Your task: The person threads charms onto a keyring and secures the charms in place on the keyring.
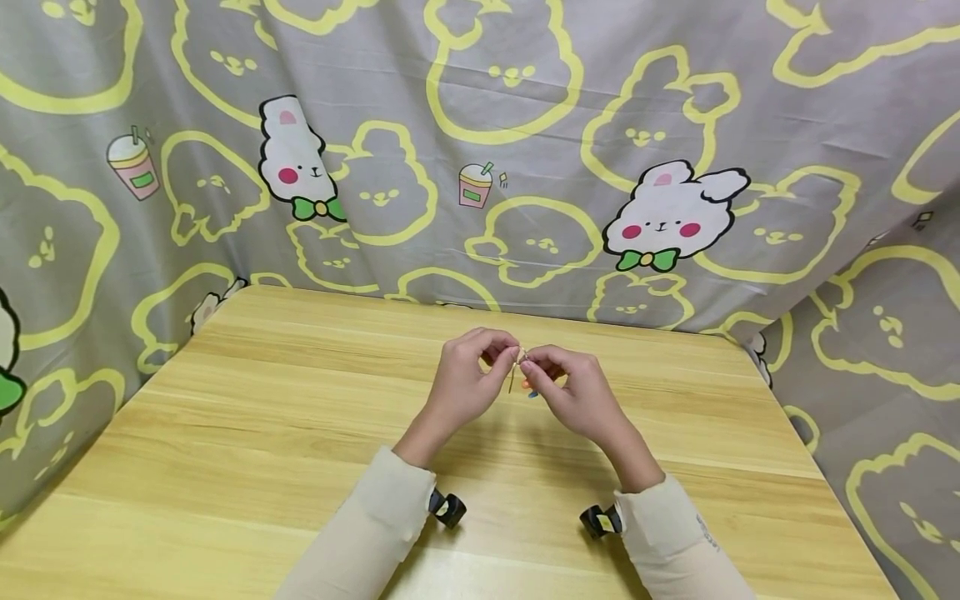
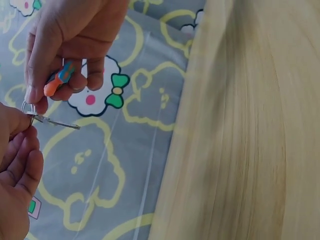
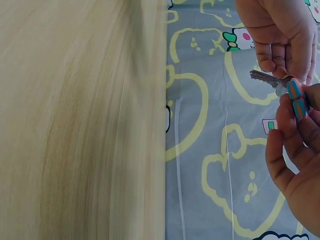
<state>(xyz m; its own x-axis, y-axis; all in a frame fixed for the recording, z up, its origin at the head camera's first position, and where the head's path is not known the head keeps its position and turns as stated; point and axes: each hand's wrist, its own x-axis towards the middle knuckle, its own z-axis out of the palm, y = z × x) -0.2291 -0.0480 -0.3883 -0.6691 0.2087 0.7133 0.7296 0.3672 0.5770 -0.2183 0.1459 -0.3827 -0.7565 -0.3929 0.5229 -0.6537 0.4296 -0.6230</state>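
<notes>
Above the table, my left hand (image 1: 467,379) and right hand (image 1: 577,390) meet fingertip to fingertip. The left thumb and forefinger pinch a metal key (image 2: 62,124) by its head, and its toothed blade (image 3: 265,77) sticks out past the fingers. My right fingertips pinch a thin metal split ring (image 2: 24,106) right at the key's head. An orange and blue charm (image 2: 59,81) hangs beside the right fingers, partly covered by them in the head view. Fingertips hide much of the ring, and I cannot tell whether the key is threaded on it.
A wood-grain table (image 1: 300,400) lies beneath both hands. Grey curtain cloth (image 1: 405,92) with yellow outlined animals surrounds its back and sides. Black wrist cameras (image 1: 447,508) are strapped at both beige sleeves (image 1: 667,525).
</notes>
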